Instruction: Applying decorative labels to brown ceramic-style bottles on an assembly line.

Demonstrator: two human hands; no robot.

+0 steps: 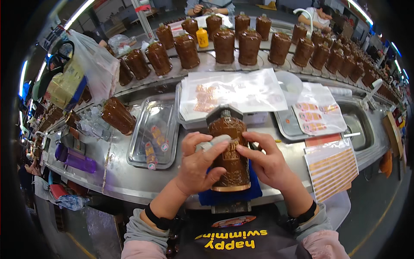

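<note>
On the brown bottle (232, 167), both hands (192, 166) (268, 160) rest half-curled.

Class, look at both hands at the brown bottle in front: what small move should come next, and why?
Probably a light press on the gold-toned panel of the bottle with the right hand's thumb: its tip is already at the panel's right edge, and the left hand is close on the other side.

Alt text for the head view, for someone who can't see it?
A person's left hand and right hand touch a brown bottle at a metal bench. A tray of stickers sits to the left; rows of similar bottles curve across the background.
</note>
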